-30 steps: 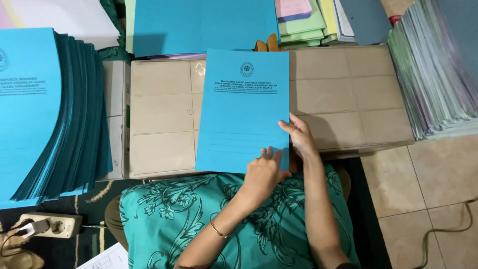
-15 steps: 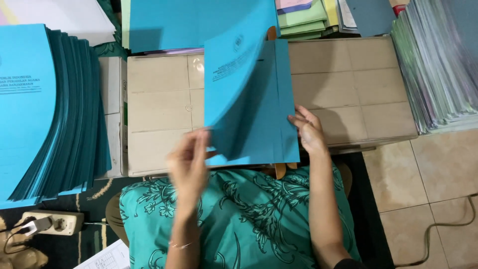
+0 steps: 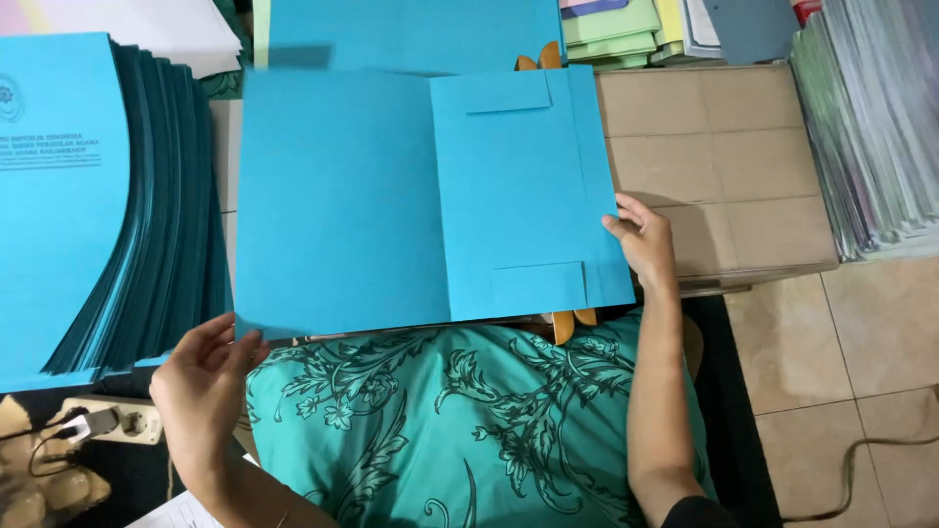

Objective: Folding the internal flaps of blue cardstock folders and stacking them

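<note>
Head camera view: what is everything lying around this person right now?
Open folder: one, bright blue, spread flat on the cardboard surface, two flaps on its right half.
Folder stack: one fanned pile, blue, far left.
Cardboard surface: one, brown, under the open folder.
Paper stack: one tall pile, greyish, far right.
Coloured papers: several, green and yellow, top centre.
Power strip: one, white, lower left, plug inserted.
Tiled floor: beige, lower right.
Left hand: touching the folder's lower left corner.
Right hand: on the folder's right edge.
</note>
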